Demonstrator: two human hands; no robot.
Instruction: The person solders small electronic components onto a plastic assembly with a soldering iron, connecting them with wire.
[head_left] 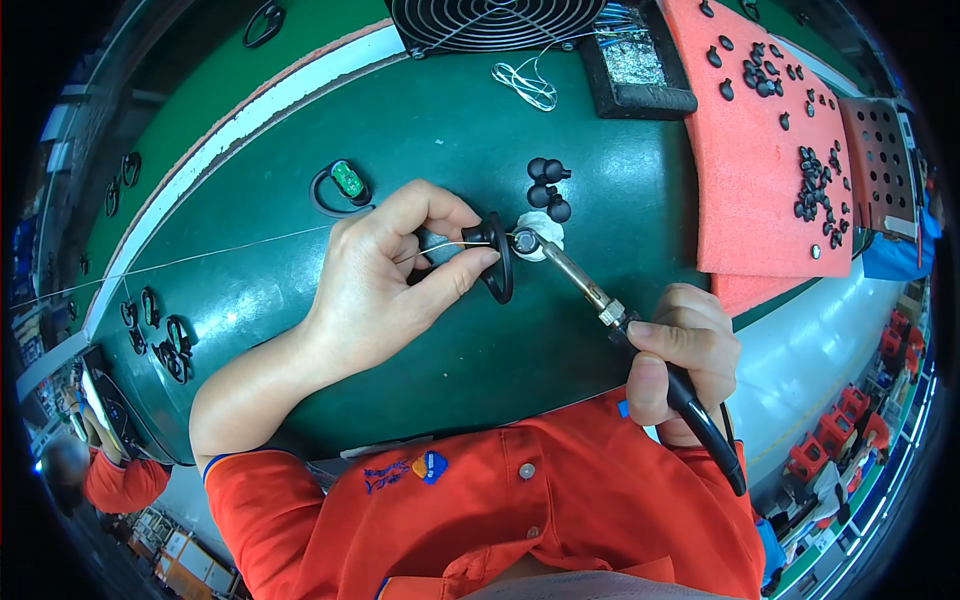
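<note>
At the frame's centre, my left hand pinches a black ear-hook piece and solder wire; my right hand grips the soldering iron, tip on the joint. Steadiness matters.

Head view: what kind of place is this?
Probably an electronics assembly line bench: the right hand holds a soldering iron to a black earpiece in the left hand, with small black parts on red foam.

Orange short-sleeved work shirt with blue trim, 1 snap button.
</note>
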